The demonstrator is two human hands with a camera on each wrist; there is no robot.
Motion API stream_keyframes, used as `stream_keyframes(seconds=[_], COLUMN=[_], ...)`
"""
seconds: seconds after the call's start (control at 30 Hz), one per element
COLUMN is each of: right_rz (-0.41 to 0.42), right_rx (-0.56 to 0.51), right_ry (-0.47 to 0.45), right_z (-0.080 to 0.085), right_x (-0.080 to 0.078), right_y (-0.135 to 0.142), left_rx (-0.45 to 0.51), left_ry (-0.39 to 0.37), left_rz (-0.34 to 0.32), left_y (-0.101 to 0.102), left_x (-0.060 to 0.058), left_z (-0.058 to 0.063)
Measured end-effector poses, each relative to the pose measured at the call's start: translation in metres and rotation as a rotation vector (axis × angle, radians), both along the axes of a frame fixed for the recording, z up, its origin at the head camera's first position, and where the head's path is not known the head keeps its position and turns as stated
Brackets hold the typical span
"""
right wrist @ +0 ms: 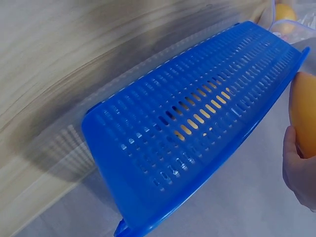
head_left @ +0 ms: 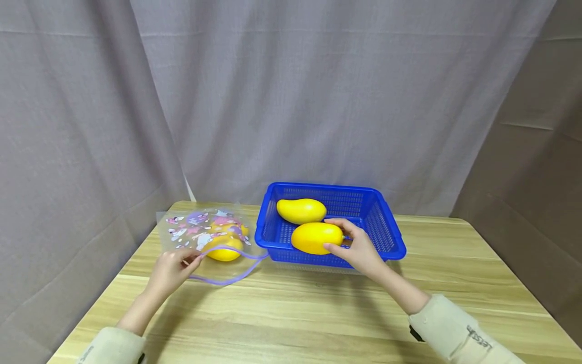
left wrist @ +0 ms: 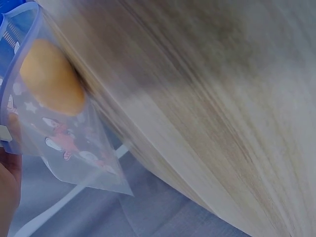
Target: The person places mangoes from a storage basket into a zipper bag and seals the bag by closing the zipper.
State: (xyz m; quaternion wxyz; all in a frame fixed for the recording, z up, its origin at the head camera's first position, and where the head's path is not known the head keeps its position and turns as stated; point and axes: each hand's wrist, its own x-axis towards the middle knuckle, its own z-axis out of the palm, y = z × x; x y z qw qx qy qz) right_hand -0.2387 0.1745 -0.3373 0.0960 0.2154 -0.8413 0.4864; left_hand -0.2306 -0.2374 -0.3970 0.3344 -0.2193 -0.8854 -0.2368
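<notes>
My left hand [head_left: 170, 270] pinches the purple-edged mouth of a clear printed zip bag [head_left: 182, 230], which lies at the left of the table. Inside the bag are yellow mangoes [head_left: 226, 248], partly covered by its pink and purple cartoon print; one mango [left wrist: 52, 76] shows through the plastic in the left wrist view. My right hand [head_left: 364, 252] grips another mango [head_left: 311, 237] by its stem end, over the front rim of the blue slotted basket [head_left: 385, 222]. Behind it, a further mango [head_left: 301, 210] lies in the basket's left part.
The basket stands on a wood-grain table [head_left: 291, 323], with a pale slotted layer [head_left: 313, 268] showing below it. Grey curtains [head_left: 318, 101] hang close behind the table and along its sides. The bag's right end reaches the basket's front left corner.
</notes>
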Motion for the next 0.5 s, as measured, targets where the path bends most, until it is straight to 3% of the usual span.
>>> stream_keyframes(seconds=[0.5], right_rz=[0.032], right_rx=[-0.048], right_ry=[-0.004], right_z=[-0.0057], right_x=[0.0045], right_y=[-0.0097], left_rx=[-0.011], left_ry=[0.038], left_rz=[-0.022], left_y=[-0.0002], left_x=[-0.0042], left_z=[0.0000])
